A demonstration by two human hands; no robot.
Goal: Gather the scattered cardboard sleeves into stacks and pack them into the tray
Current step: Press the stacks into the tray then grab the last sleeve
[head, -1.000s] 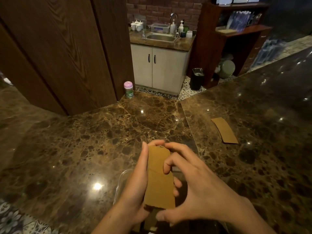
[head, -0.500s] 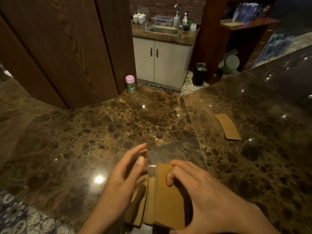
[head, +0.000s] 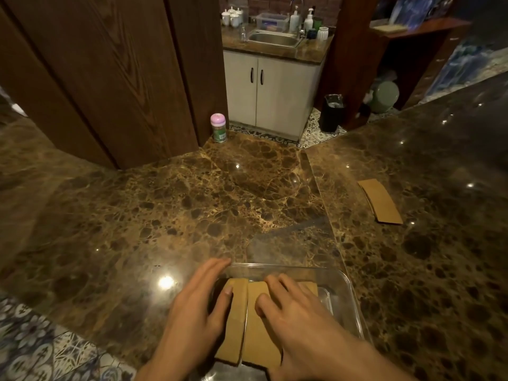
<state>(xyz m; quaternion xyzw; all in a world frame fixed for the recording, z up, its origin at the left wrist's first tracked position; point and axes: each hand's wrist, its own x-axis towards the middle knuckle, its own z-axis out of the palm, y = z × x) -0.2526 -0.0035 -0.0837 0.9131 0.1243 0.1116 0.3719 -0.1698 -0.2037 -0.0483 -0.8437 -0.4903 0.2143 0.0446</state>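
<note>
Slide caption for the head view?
Left hand and right hand press sleeves into the tray; a loose stack lies on the counter.

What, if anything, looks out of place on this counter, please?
A small pile of cardboard sleeves lies alone on the marble counter, far right of the clear tray. It stands out because the other sleeves sit inside the tray, under the left hand and right hand. Nothing looks spilled or damaged.

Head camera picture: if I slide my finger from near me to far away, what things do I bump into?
clear tray → loose cardboard sleeves → pink-lidded bottle → black bin → sink
</note>
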